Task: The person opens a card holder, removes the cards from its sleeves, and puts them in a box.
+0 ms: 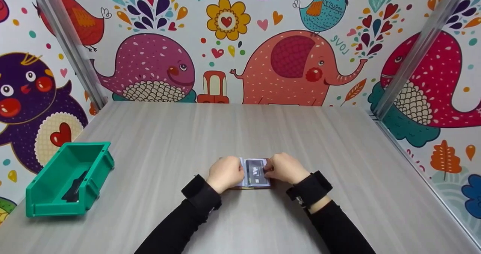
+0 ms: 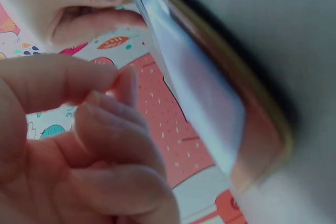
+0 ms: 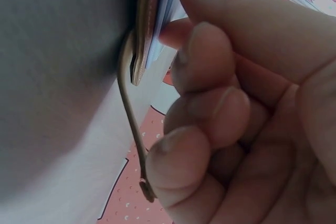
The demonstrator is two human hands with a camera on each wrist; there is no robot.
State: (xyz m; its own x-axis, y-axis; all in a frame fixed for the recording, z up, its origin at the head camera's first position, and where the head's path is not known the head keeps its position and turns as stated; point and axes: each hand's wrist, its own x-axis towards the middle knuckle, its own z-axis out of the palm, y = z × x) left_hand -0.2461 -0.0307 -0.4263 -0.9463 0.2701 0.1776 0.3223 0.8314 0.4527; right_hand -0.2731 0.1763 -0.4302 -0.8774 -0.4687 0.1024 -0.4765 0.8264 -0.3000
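A card holder [image 1: 248, 187] with a brown cover and clear plastic sleeves lies spread on the table, between my two hands. One sleeve shows a dark card [image 1: 255, 171] marked "Vip". At its right edge my right hand [image 1: 285, 168] pinches the sleeves with thumb and forefinger, the other fingers curled. A narrow brown strap [image 3: 131, 114] hangs beside the cover in the right wrist view. My left hand [image 1: 225, 173] is at the left side of the holder. In the left wrist view its fingers [image 2: 115, 124] are curled, thumb and forefinger tips together, with nothing visible between them.
On the left of the table stands a green open bin [image 1: 56, 209] with a dark object [image 1: 75, 188] inside. Walls printed with cartoon animals [image 1: 293, 70] border the table at the back and sides. Metal posts [image 1: 67, 43] rise at the back corners.
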